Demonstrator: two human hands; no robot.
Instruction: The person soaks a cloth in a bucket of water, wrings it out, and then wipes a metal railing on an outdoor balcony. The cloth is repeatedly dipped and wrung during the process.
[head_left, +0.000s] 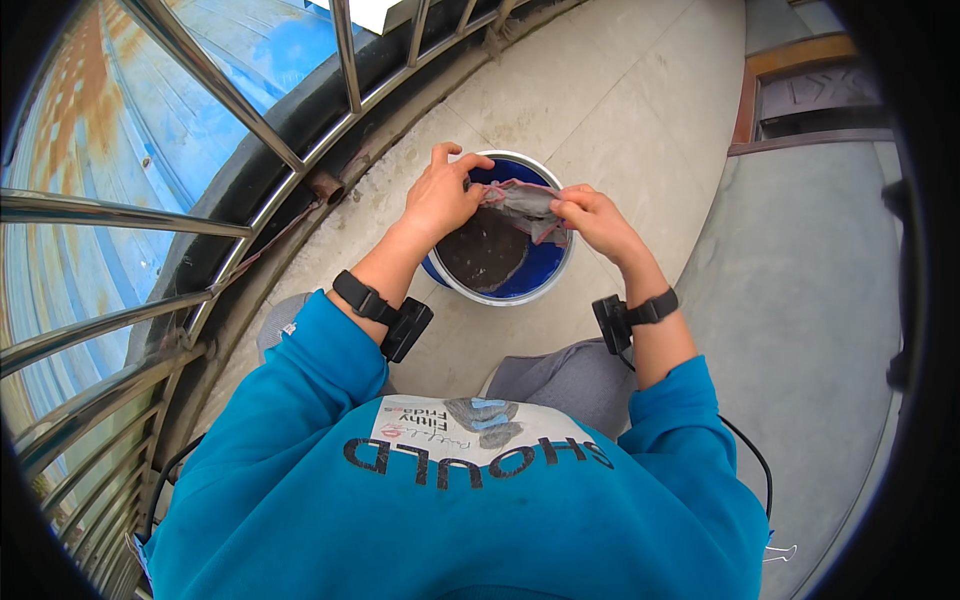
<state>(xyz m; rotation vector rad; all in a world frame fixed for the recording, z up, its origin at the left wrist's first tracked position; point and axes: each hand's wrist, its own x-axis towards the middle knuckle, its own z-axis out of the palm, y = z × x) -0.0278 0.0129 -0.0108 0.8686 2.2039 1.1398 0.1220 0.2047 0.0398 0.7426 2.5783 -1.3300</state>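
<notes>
A wet grey cloth with pink edging (529, 202) is stretched over the far part of a round blue bucket (544, 266) with a pale rim. My left hand (448, 191) grips the cloth's left end between thumb and fingers, with other fingers spread above the rim. At the right rim, my right hand (592, 217) pinches the cloth's other end. Part of the cloth hangs down inside the bucket. Below it lies dark, murky water (484, 251) with some froth on its surface.
The bucket stands on a pale tiled floor (585, 97). A metal railing (247, 127) curves along the left, with blue corrugated sheeting (97, 150) beyond it. A short pipe stub (327, 187) sticks out near the railing's foot. On the right is a grey wall (795, 300).
</notes>
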